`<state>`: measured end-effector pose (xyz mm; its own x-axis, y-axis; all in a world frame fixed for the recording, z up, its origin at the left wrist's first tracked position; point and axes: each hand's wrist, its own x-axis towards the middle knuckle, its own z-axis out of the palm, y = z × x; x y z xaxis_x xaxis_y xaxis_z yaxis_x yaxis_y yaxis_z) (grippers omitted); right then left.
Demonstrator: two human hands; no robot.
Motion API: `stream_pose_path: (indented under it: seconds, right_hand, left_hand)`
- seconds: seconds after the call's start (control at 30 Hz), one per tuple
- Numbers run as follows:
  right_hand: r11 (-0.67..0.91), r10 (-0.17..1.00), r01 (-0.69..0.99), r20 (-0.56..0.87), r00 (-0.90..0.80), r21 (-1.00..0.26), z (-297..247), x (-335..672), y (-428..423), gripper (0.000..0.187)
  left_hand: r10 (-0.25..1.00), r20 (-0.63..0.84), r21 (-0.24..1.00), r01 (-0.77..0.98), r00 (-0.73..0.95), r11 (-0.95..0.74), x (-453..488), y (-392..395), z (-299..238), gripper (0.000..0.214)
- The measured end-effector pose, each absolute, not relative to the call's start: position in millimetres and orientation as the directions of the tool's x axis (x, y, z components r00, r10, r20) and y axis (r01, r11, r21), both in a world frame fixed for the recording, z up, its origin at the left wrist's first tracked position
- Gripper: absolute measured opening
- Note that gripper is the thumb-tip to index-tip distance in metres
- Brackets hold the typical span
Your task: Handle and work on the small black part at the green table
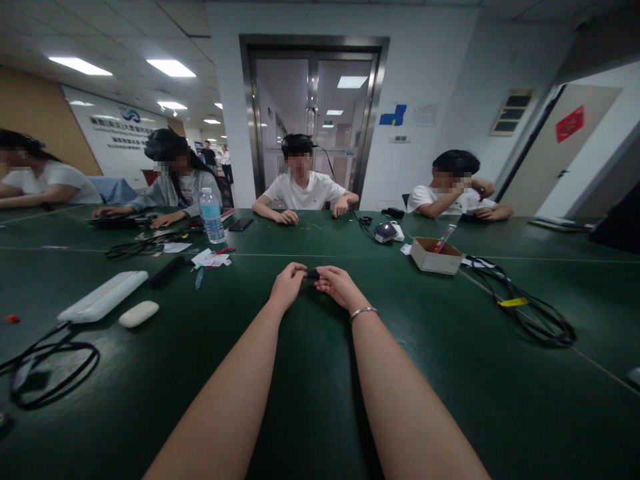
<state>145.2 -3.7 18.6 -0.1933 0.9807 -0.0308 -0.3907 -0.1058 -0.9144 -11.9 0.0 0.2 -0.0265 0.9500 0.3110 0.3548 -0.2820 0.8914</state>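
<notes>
In the centre of the frame, the person's left hand [289, 285] and right hand [341, 287] both pinch a small black object [312, 274], fingers closed around its two ends. Right of centre, an open cardboard box [434, 262] holds a red-and-clear tube [445, 239] that leans up past the rim. Left of centre stands a capped clear bottle [213, 223]; its fill level is hard to tell. The dark green table [315, 387] spans the frame; at upper centre are glass doors [283, 93], at upper left a wall sign [120, 137].
</notes>
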Motion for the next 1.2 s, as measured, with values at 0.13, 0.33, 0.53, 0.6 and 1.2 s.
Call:
stream_pose_path:
  seconds: [0.13,0.33,0.53,0.6,1.2]
  right_hand:
    - [-0.106,0.981,-0.385,-0.032,-0.193,-0.917,18.9,145.2,-4.3,0.004]
    - [-0.109,0.978,-0.39,-0.028,-0.208,-0.914,18.2,145.6,-3.6,0.004]
    - [-0.108,0.977,-0.397,-0.024,-0.211,-0.912,18.4,146.2,-4.0,0.007]
    - [-0.109,0.977,-0.395,-0.025,-0.213,-0.912,18.7,146.2,-4.1,0.007]
    - [-0.114,0.98,-0.396,-0.037,-0.197,-0.911,20.5,145.8,-5.8,0.005]
  left_hand:
    - [0.956,0.291,0.882,0.395,-0.029,-0.256,-12.0,-1.0,1.5,0.027]
    - [0.961,0.277,0.895,0.363,0.004,-0.259,-12.3,-0.2,0.2,0.031]
    - [0.959,0.284,0.893,0.366,-0.008,-0.261,-12.8,1.8,-1.3,0.026]
    - [0.96,0.281,0.888,0.379,-0.003,-0.259,-12.8,1.7,-1.5,0.028]
    - [0.968,0.252,0.907,0.351,-0.008,-0.233,-11.8,-0.2,0.4,0.027]
